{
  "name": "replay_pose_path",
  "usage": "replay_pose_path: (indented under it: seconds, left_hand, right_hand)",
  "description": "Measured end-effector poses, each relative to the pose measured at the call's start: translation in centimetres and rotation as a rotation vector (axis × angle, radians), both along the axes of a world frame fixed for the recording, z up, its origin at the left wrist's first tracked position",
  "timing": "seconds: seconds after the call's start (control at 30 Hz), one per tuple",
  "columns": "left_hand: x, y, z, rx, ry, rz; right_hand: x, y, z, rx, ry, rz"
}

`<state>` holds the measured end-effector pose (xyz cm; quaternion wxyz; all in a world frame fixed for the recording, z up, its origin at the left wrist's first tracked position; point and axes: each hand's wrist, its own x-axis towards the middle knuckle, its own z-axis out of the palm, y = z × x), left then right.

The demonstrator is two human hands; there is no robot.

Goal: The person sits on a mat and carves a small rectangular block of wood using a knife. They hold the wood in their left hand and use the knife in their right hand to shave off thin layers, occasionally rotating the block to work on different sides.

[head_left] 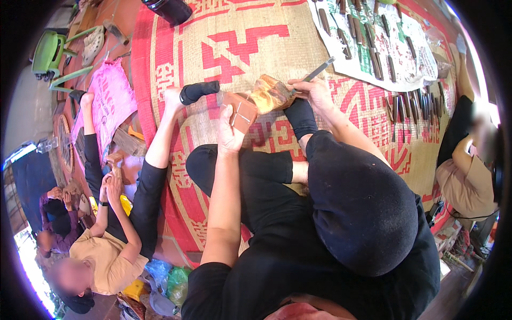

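My left hand (232,136) is closed round a squared reddish-brown block (245,113) with pale lines across its face. Just to its right sits a carved piece of yellow-brown wood (269,95) on the mat, beside my black-socked foot (301,116). At the wood's right side, my right hand (316,93) grips a narrow grey metal tool like a chisel (320,69), one end pointing up and to the right. The tool's other end is hidden by my fingers and the wood, so I cannot tell whether it touches the wood.
Several dark-handled carving tools lie on a white printed sheet (341,61), with more on the patterned mat (250,58) below it. A co-worker (101,256) sits at left, one black-socked foot (200,92) near my block. Another person (464,181) sits at right. A black cylinder (168,9) stands far off.
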<state>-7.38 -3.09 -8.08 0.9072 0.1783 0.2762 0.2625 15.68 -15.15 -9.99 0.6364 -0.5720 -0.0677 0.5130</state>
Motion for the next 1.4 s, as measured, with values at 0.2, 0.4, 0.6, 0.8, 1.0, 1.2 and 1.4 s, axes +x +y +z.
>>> replay_pose_path:
  seconds: [0.2,0.4,0.6,0.8,1.0,1.2,1.4]
  left_hand:
    - [0.1,0.1,-0.5,0.000,0.009,0.009]
    - [-0.1,0.0,-0.1,0.009,0.002,0.003]
    - [-0.2,0.2,-0.5,0.009,-0.002,-0.014]
    - [0.1,0.0,0.2,-0.037,-0.053,0.009]
    - [-0.1,0.1,-0.6,-0.014,-0.011,0.007]
    - [-0.3,0.3,-0.7,-0.035,-0.016,0.004]
    - [-0.3,0.2,-0.8,-0.039,-0.012,0.017]
  right_hand:
    - [-1.2,0.9,0.4,0.064,-0.325,0.179]
    - [0.2,0.1,0.3,-0.006,-0.025,0.021]
    - [-1.3,0.6,2.2,0.029,-0.291,0.221]
    - [0.3,-0.5,0.8,-0.005,-0.013,0.045]
    - [-1.3,0.6,1.7,0.059,-0.370,0.201]
    - [-0.2,0.1,1.5,-0.020,-0.099,0.043]
    - [-1.8,1.1,1.5,0.031,-0.207,0.165]
